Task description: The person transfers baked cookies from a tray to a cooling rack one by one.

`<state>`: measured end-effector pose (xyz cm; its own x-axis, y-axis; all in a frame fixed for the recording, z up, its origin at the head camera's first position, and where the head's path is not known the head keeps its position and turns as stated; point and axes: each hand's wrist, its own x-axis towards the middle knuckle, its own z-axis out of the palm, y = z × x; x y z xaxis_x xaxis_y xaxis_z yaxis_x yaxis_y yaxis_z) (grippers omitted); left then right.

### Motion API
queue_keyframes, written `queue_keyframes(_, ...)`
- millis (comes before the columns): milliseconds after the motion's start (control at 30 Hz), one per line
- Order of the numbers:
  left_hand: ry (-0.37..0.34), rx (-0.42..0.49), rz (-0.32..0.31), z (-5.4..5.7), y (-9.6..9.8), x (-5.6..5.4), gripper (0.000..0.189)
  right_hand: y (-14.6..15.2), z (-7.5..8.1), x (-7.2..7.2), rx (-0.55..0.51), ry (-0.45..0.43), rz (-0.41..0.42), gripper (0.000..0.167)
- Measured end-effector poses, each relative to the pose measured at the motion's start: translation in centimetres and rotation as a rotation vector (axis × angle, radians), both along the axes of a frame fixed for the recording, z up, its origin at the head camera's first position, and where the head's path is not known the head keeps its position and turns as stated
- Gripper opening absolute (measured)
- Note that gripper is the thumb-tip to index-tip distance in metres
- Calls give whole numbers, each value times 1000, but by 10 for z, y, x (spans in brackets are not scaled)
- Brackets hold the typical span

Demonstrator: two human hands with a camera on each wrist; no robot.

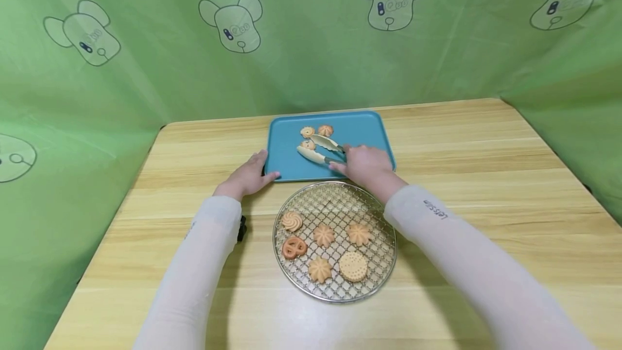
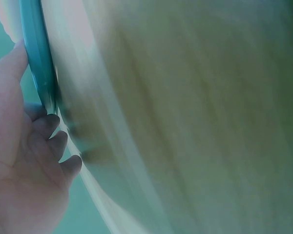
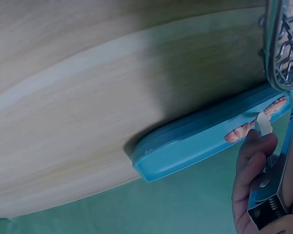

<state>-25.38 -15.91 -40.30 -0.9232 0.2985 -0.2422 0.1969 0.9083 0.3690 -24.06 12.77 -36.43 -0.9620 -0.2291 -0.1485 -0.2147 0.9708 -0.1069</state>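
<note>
My right hand point(image 1: 366, 165) grips tongs point(image 1: 320, 159) over the blue tray point(image 1: 362, 123). The pale tong tips stand apart on either side of a small round cookie point(image 1: 308, 145); whether they touch it I cannot tell. Just behind lie a ring-shaped cookie point(image 1: 307, 132) and a browner flower-shaped one point(image 1: 325, 130). At the tray's front left corner, my left hand point(image 1: 247, 176) rests against the rim with its fingers along the side and its thumb at the front edge. The right wrist view shows the fingers curled round the tongs' handles point(image 3: 285, 170).
In front of the tray lies a round wire rack point(image 1: 335, 294) holding several cookies, among them a pretzel point(image 1: 293, 248) and a round dotted biscuit point(image 1: 353, 267). They are on a wooden table point(image 1: 466, 188). A green printed curtain point(image 1: 311, 69) surrounds its back and sides.
</note>
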Motion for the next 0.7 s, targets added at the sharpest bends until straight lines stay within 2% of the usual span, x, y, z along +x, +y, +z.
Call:
queue_keyframes(267,-4,-9,-2,0,0,0,82,1,-1,-1,8,-10,-11,80)
queue_keyframes(700,0,-4,-11,0,-1,-1,82,8,-4,4,-22,40,17,79)
